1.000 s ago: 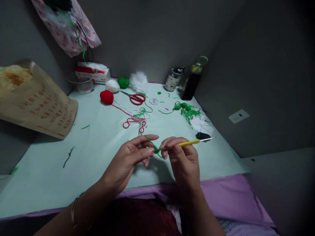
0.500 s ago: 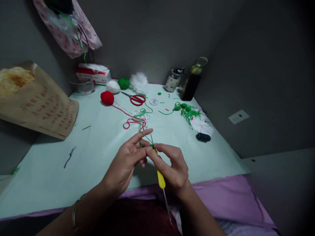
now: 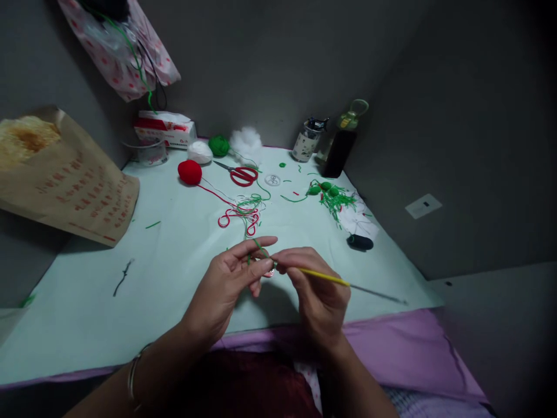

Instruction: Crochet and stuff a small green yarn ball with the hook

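My left hand (image 3: 230,284) pinches a small piece of crochet (image 3: 271,270) between thumb and fingers, its shape mostly covered by the fingertips. Green yarn (image 3: 261,248) runs over the raised left index finger down to that piece. In my right hand (image 3: 319,290) is a crochet hook with a yellow handle (image 3: 326,275); its rear metal shaft points right. The hook's working tip meets the piece at the left fingertips, too small to make out. Beyond the hands lies a loose tangle of red, green and white yarn (image 3: 250,203).
Red-handled scissors (image 3: 243,176), a red yarn ball (image 3: 190,172), a white ball (image 3: 199,152) and a green ball (image 3: 219,146) lie at the back. A paper bag (image 3: 87,186) stands left. Green crocheted pieces (image 3: 333,197) and a dark bottle (image 3: 339,148) are at right.
The crochet hook has swung from pointing down toward me to lying nearly sideways, its rear end now to the right. My right hand has turned with it; the left has barely moved.
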`<act>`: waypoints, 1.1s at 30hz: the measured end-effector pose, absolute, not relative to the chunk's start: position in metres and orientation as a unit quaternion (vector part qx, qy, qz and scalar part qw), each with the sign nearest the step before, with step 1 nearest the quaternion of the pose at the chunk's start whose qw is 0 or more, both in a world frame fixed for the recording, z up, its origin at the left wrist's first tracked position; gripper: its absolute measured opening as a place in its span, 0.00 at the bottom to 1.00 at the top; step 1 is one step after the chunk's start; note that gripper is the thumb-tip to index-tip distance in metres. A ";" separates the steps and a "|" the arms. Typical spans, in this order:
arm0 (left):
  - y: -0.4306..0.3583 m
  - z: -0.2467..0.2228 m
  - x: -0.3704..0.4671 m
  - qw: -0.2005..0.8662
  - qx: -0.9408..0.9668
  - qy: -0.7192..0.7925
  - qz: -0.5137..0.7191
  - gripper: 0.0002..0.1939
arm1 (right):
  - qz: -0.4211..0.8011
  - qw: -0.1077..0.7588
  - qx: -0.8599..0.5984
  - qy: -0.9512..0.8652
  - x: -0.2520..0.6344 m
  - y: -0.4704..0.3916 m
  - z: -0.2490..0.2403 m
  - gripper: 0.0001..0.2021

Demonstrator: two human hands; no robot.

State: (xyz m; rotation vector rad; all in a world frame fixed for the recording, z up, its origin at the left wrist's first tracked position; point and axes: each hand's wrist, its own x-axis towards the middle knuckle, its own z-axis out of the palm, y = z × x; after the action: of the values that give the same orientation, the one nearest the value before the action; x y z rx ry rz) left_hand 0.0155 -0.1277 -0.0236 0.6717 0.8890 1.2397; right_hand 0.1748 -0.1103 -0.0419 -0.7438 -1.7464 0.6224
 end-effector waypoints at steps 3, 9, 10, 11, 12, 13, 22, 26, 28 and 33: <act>-0.126 -0.024 0.015 0.678 0.278 0.386 0.560 0.20 | 0.117 0.496 -0.317 -0.800 0.178 -0.115 -0.047 0.20; -0.122 -0.027 0.008 0.724 0.168 0.357 0.566 0.17 | 0.281 0.643 -0.321 -0.636 0.178 -0.112 -0.037 0.13; -0.122 -0.027 0.007 0.717 0.163 0.359 0.575 0.17 | 0.325 0.665 -0.312 -0.595 0.177 -0.110 -0.034 0.12; -0.122 -0.027 0.007 0.711 0.166 0.361 0.580 0.17 | 0.362 0.672 -0.300 -0.572 0.176 -0.109 -0.032 0.11; -0.122 -0.027 0.008 0.708 0.174 0.365 0.580 0.18 | 0.393 0.665 -0.288 -0.566 0.174 -0.107 -0.031 0.10; -0.123 -0.026 0.009 0.709 0.182 0.367 0.575 0.18 | 0.415 0.652 -0.281 -0.569 0.173 -0.107 -0.031 0.09; -0.125 -0.026 0.014 0.696 0.217 0.365 0.579 0.06 | 0.386 0.644 -0.296 -0.591 0.172 -0.108 -0.034 0.10; -0.125 -0.026 0.016 0.691 0.237 0.364 0.578 0.04 | 0.380 0.638 -0.306 -0.596 0.173 -0.108 -0.034 0.10; -0.125 -0.026 0.016 0.693 0.243 0.365 0.572 0.04 | 0.380 0.637 -0.309 -0.596 0.173 -0.108 -0.034 0.09; -0.126 -0.028 0.015 0.699 0.249 0.366 0.562 0.04 | 0.380 0.636 -0.316 -0.593 0.173 -0.108 -0.035 0.10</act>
State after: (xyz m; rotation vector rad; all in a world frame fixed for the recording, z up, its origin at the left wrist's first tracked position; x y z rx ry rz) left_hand 0.0148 -0.1255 -0.0280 0.5544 0.8155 1.2524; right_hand 0.1728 -0.1083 -0.0348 -0.7217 -1.3543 0.8687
